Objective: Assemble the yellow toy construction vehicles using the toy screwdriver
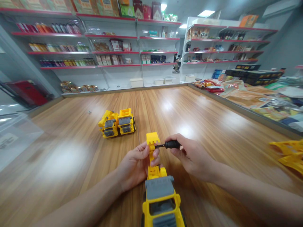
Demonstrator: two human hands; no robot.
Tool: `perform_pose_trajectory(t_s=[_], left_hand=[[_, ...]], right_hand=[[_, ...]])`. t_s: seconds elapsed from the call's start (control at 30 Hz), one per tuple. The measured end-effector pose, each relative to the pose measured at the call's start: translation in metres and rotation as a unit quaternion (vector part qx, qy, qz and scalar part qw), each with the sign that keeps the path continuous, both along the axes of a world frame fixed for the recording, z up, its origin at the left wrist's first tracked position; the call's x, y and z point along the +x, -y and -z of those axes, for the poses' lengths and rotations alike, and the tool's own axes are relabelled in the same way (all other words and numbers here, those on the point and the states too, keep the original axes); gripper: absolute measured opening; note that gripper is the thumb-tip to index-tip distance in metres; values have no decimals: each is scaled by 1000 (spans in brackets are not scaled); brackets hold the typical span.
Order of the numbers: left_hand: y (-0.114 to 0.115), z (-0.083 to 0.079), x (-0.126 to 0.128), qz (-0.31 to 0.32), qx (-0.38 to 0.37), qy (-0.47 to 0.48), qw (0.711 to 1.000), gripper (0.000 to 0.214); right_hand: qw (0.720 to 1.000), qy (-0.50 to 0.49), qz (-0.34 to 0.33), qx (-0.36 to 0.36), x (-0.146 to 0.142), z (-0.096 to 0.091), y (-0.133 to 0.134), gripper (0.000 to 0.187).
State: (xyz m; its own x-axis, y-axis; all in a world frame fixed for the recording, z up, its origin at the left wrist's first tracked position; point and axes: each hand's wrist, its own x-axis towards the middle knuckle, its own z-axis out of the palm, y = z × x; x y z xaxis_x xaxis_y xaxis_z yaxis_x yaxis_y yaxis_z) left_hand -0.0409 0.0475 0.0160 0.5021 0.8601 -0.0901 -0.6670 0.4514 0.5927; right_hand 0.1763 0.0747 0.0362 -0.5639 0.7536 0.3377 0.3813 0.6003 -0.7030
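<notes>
Truck [160,188], likely light and stiff, should handle best by its far arm [151,155], which the left hand [135,164] pinches while the right hand [194,156] clasps a screwdriver [172,144].

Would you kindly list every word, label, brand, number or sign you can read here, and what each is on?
No text is readable.
White label on the clear bin at the left: too blurred.
Packages on the top shelf: print too small and blurred.
Bags at the right: print too blurred.
Held yellow toy truck and screwdriver: no lettering visible.
</notes>
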Motion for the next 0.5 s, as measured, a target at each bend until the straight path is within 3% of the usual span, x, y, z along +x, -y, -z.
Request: perform_pose_trajectory(t_s=[0.17, 0.37, 0.5], left_hand=[[0, 4, -2, 23, 7, 18, 1000, 10], [1, 4, -1, 32, 9, 32, 999, 9], [1, 3, -1, 38, 8, 36, 999, 8]], right_hand=[[997, -7, -9, -77, 0, -7, 1, 24], [997, -41, 29, -65, -1, -6, 0, 23], [996, -10, 53, -75, -1, -5, -3, 40]])
